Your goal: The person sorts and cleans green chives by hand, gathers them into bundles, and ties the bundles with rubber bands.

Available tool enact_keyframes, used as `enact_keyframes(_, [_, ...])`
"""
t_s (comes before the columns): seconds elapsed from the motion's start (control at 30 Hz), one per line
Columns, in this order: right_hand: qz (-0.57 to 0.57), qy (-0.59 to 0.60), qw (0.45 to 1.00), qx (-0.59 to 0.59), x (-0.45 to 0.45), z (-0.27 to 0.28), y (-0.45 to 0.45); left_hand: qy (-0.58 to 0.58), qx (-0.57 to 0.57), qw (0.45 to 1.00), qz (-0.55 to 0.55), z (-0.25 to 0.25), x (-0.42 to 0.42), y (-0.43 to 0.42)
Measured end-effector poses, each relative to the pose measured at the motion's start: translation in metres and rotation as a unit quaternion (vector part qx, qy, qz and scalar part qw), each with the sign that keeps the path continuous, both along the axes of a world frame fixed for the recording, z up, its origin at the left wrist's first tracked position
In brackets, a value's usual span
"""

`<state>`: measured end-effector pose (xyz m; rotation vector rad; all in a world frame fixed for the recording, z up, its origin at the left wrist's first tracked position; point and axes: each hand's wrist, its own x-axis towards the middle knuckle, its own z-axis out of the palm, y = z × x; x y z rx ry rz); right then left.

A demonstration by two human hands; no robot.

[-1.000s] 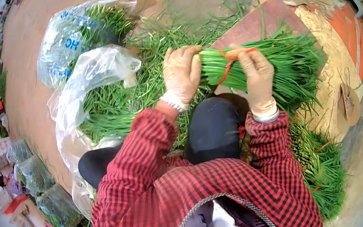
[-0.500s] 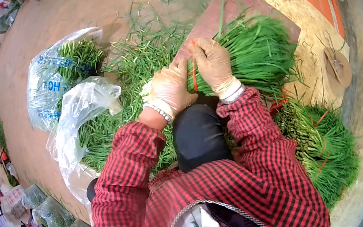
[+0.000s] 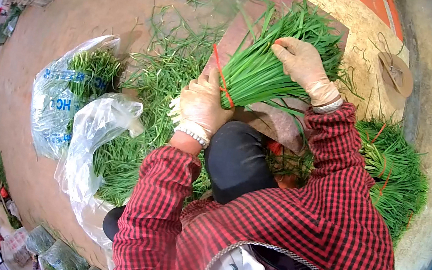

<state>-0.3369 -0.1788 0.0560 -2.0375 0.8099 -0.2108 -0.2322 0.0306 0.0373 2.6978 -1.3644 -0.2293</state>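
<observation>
A thick bundle of green chives [image 3: 262, 77] lies slanted across my lap and a reddish-brown board [image 3: 245, 23]. My left hand [image 3: 201, 101], in a thin pale glove, is closed around its white stem end. Beside my left fingers a red tie [image 3: 225, 87] circles the stems, its loose end sticking up. My right hand [image 3: 306, 67], gloved too, is over the leafy part with thumb and fingers pinched together against the leaves. What that pinch holds, if anything, I cannot make out.
Loose chives [image 3: 173, 66] are heaped on the floor left of my knee. Clear plastic bags [image 3: 107, 123] stand around more greens. At right lie tied bundles [image 3: 390, 174] with red bands, and a round tan disc [image 3: 396, 74] rests on a pale board.
My right hand has let go of the red tie by my left hand and moved right, over the leaves. My left hand keeps its grip on the stems.
</observation>
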Motion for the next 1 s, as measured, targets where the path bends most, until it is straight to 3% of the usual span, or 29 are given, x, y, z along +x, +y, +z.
enact_keyframes(0.1, [-0.012,-0.031,0.997,-0.076,0.003,-0.012,0.006,0.007,-0.016,1.000,-0.004,-0.001,0.000,0.002])
enact_keyframes(0.13, [-0.064,-0.080,0.991,-0.089,0.002,-0.012,0.009,0.007,-0.017,1.000,-0.003,0.000,0.000,0.001])
enact_keyframes(0.23, [-0.120,-0.152,0.980,-0.051,0.004,-0.005,0.010,0.014,-0.008,1.000,0.012,0.002,-0.001,0.002])
enact_keyframes(0.3, [-0.094,-0.141,0.984,-0.061,0.005,-0.006,0.012,0.005,0.004,1.000,0.009,0.001,-0.001,0.002])
enact_keyframes(0.37, [0.019,0.033,0.979,-0.198,0.005,-0.013,0.009,0.001,-0.001,1.000,0.008,0.001,-0.002,0.000])
enact_keyframes(0.43, [0.022,0.026,0.983,-0.183,0.005,-0.001,0.015,-0.002,-0.004,1.000,0.012,0.000,-0.001,0.001])
enact_keyframes(0.53, [-0.024,0.000,0.988,0.152,0.004,0.020,0.028,-0.003,0.009,1.000,0.003,0.001,-0.001,0.002])
enact_keyframes(0.73, [-0.056,-0.061,0.978,0.192,0.003,0.015,0.030,-0.008,-0.002,1.000,0.010,-0.002,0.000,0.003])
enact_keyframes(1.0, [-0.016,-0.005,0.987,0.160,0.008,0.014,0.030,-0.005,0.000,1.000,0.015,-0.001,-0.002,0.003])
